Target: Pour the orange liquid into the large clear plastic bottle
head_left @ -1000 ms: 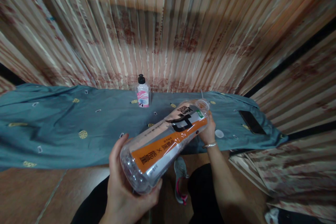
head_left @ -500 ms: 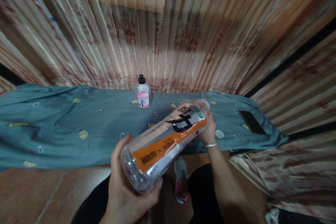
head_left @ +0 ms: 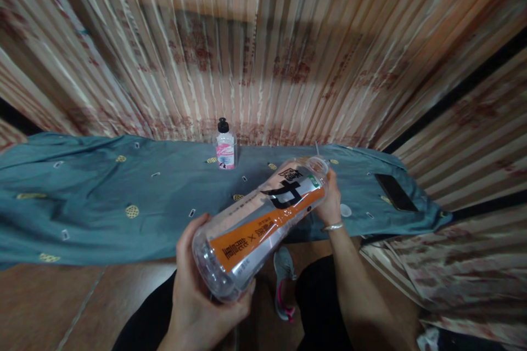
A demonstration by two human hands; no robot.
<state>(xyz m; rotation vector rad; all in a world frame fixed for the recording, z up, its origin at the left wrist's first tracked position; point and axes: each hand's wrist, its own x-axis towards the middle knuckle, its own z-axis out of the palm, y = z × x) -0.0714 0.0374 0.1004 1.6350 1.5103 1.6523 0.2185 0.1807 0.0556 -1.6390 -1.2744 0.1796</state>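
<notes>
A large clear plastic bottle with an orange and silver label is tilted in front of me, its neck up and to the right. My left hand wraps round its base. My right hand holds it near the neck from behind, and most of those fingers are hidden by the bottle. The bottle's mouth has no cap on it. Just beyond the mouth a thin pale stick shows; whether it is inside the bottle I cannot tell. A round white cap lies on the cloth beside my right hand.
A small clear bottle with a black top and pink label stands at the back of the cloth-covered surface. A dark phone lies at the right. Striped curtains hang behind and at the sides.
Hardly anything differs. The bottle and my left hand have shifted very slightly to the right; both hands keep their hold.
</notes>
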